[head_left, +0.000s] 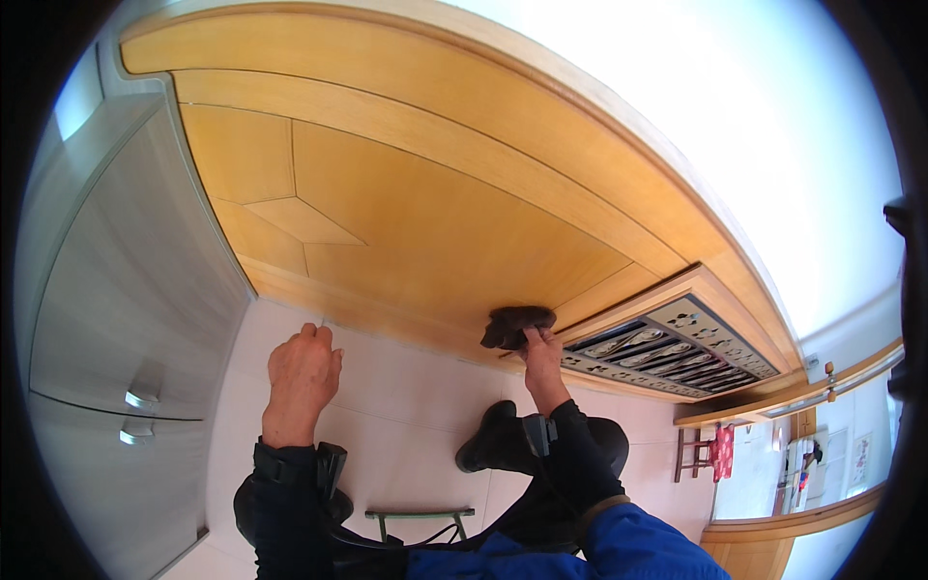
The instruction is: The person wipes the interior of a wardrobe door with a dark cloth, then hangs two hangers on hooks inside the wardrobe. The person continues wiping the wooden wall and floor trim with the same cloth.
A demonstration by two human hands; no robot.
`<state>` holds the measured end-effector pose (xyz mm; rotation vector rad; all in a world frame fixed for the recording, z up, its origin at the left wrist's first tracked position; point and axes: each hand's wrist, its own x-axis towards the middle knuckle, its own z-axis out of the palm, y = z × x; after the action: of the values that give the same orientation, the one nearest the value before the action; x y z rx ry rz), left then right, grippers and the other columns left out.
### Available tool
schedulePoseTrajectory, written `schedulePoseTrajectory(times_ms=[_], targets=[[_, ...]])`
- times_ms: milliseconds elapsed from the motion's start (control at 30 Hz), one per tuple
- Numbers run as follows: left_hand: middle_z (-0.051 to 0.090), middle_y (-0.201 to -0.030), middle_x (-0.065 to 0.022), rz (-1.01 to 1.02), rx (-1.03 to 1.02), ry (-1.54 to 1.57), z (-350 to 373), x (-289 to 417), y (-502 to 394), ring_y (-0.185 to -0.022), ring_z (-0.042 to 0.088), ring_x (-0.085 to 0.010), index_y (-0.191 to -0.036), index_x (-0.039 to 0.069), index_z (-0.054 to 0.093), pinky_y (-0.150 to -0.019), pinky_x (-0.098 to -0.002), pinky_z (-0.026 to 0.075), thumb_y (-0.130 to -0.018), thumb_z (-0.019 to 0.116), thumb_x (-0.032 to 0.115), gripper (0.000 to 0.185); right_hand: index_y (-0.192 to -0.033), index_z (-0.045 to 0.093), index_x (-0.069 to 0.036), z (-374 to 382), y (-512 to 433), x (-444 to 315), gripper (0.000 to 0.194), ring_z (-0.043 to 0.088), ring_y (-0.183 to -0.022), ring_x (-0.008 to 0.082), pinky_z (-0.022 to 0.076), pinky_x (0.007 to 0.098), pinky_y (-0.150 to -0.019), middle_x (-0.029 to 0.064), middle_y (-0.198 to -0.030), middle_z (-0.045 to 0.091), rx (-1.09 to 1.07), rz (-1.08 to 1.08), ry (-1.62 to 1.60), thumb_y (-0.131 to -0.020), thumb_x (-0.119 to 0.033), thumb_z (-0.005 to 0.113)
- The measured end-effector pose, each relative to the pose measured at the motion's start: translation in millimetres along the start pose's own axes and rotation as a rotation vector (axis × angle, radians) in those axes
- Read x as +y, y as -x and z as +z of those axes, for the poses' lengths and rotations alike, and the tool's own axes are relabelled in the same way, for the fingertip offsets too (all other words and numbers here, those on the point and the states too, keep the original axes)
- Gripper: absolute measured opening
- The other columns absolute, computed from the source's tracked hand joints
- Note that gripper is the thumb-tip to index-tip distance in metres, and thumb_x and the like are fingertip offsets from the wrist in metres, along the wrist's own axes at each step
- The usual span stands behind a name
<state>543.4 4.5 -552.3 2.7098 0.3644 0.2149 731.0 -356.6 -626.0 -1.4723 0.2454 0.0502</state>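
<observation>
My right hand (544, 362) grips a dark brown cloth (518, 326). The cloth lies against the lower part of yellow-brown wood panelling (435, 232), just left of a wood-framed decorative panel (678, 344) with dark slots and floral patterns. My left hand (304, 373) hangs over the pale floor, apart from the panelling, back of the hand up. Its fingers are curled in together; no object shows in it, though the palm is hidden. Black cuffs cover both wrists, each with a dark strapped-on device.
A grey cabinet (123, 268) with two metal handles stands close on the left. Between my legs is a green-framed low stool (420, 515), partly hidden. Pale tiles (406, 391) cover the floor. At far right, a red patterned cloth (723, 453) hangs on a wooden chair (692, 453) near a doorway.
</observation>
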Motion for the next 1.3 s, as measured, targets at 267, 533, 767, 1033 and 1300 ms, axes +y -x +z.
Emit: schedulePoseTrajectory(times_ms=[267, 533, 767, 1033, 1300], targets=[[0.066, -0.097, -0.019, 0.001, 0.043, 0.034, -6, -9, 7, -0.088, 0.069, -0.04, -0.093, 0.001, 0.065, -0.075, -0.0488, 0.056, -0.086, 0.077, 0.017, 0.021, -0.089, 0.062, -0.005, 35, 15, -148, 0.014, 0.051, -0.067, 0.0037, 0.0428, 0.0237, -0.06, -0.0033, -0.077, 0.061, 0.01, -0.613, 0.106, -0.098, -0.008, 0.073], [0.066, -0.096, -0.0201, 0.005, 0.133, 0.125, -7, -9, 12, -0.088, 0.069, -0.0417, -0.091, 0.002, 0.064, -0.076, -0.05, 0.055, -0.084, 0.077, 0.016, 0.021, -0.118, 0.062, -0.002, 48, 26, -239, 0.027, 0.066, -0.083, 0.0113, 0.053, 0.0277, -0.075, 0.0054, -0.092, 0.071, 0.129, -1.116, 0.212, -0.095, -0.009, 0.076], [0.067, -0.097, -0.0196, 0.025, 0.138, 0.099, -8, -2, 13, -0.088, 0.069, -0.041, -0.091, 0.002, 0.064, -0.076, -0.0495, 0.056, -0.084, 0.077, 0.016, 0.02, -0.115, 0.071, -0.006, 94, 40, -205, 0.03, 0.073, -0.09, 0.0373, 0.0576, 0.0394, -0.08, 0.0172, -0.1, 0.073, 0.044, -1.448, 0.925, -0.086, -0.007, 0.077], [0.067, -0.094, -0.0181, -0.008, 0.137, 0.069, -11, -10, 22, -0.087, 0.069, -0.0393, -0.092, 0.002, 0.065, -0.075, -0.0485, 0.056, -0.085, 0.077, 0.018, 0.021, -0.112, 0.071, -0.001, 121, 46, -261, 0.025, 0.072, -0.093, 0.0379, 0.0571, 0.0424, -0.081, 0.0207, -0.102, 0.073, 0.121, -1.487, 0.698, -0.088, -0.004, 0.075], [0.068, -0.095, -0.016, 0.006, 0.106, 0.049, -8, -13, 14, -0.089, 0.07, -0.0357, -0.091, 0.003, 0.068, -0.075, -0.0458, 0.057, -0.084, 0.077, 0.015, 0.018, -0.113, 0.071, -0.005, 174, 59, -237, 0.028, 0.068, -0.082, 0.0368, 0.0546, 0.0425, -0.071, 0.0147, -0.088, 0.066, -0.045, -1.68, 0.999, -0.086, -0.007, 0.077]])
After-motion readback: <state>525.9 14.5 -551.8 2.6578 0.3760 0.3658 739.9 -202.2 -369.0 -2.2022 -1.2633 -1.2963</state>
